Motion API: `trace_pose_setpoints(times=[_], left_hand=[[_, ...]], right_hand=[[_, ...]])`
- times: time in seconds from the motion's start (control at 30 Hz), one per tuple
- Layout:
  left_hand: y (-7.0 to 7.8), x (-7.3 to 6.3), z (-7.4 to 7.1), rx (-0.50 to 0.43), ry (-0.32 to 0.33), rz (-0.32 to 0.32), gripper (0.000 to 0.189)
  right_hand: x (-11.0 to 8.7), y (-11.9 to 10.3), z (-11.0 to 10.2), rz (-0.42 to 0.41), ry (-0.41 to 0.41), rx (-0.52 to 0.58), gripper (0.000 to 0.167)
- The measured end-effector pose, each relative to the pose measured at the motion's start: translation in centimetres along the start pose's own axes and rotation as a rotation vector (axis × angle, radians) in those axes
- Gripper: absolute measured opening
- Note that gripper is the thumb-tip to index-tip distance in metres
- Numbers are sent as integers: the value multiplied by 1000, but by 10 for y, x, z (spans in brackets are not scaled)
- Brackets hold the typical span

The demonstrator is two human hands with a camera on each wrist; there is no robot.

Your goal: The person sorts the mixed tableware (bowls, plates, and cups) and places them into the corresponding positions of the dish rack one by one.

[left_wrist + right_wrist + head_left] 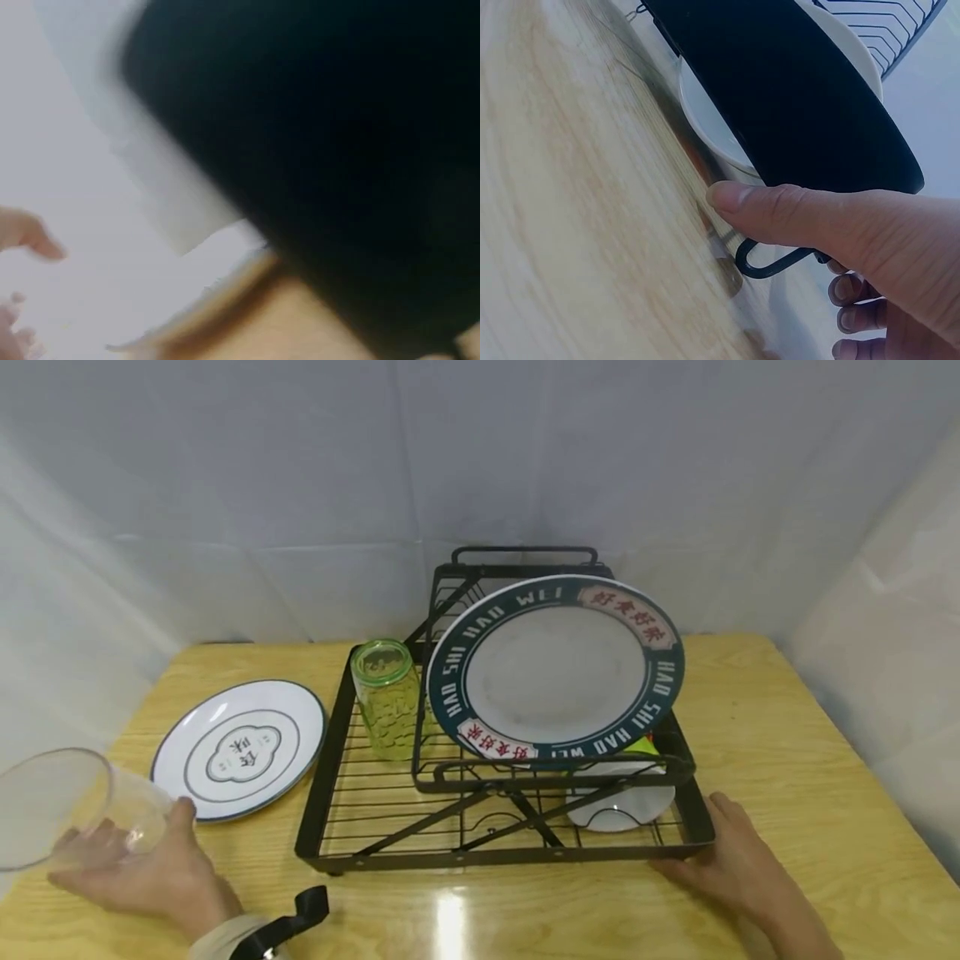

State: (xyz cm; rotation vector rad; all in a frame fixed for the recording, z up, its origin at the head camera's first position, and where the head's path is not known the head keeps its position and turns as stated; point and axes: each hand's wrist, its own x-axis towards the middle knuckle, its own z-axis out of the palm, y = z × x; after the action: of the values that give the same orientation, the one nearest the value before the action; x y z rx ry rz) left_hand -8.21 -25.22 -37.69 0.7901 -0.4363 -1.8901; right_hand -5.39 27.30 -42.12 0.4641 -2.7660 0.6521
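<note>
At the left of the head view, my left hand (150, 868) grips a clear cup (138, 793) near its base, thumb on one side and fingers on the other. The cup is tipped on its side, its wide mouth turned left. My right hand (742, 860) grips the front right corner of a black two-tier dish rack (517, 857). Its thumb lies at the front edge and its fingers at the side. The right wrist view shows that thumb (780, 214) against the dark shape, a curved black wire (772, 262) just below it.
An oval platter (555, 672) with a dark green lettered rim leans on the rack's upper tier. A green glass (388, 710) stands at the lower left, and white dishware (618, 810) sits lower right. A white plate (243, 752) lies left of the rack on the wooden table (780, 718).
</note>
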Motion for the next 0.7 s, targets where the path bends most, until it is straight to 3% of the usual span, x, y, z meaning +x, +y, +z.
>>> trace_pose_setpoints(times=[0.07, 0.27, 0.43, 0.7], left_hand=[[4, -5, 4, 133, -117, 52, 94], [6, -21, 10, 305, -449, 165, 83], [6, -32, 10, 455, -681, 99, 81], [3, -39, 8, 616, -960, -4, 86]], right_hand=[[0, 0, 0, 9, 1, -5, 70], [0, 0, -1, 11, 7, -16, 70], [0, -2, 1, 11, -7, -12, 72], [-1, -2, 1, 5, -5, -30, 76]])
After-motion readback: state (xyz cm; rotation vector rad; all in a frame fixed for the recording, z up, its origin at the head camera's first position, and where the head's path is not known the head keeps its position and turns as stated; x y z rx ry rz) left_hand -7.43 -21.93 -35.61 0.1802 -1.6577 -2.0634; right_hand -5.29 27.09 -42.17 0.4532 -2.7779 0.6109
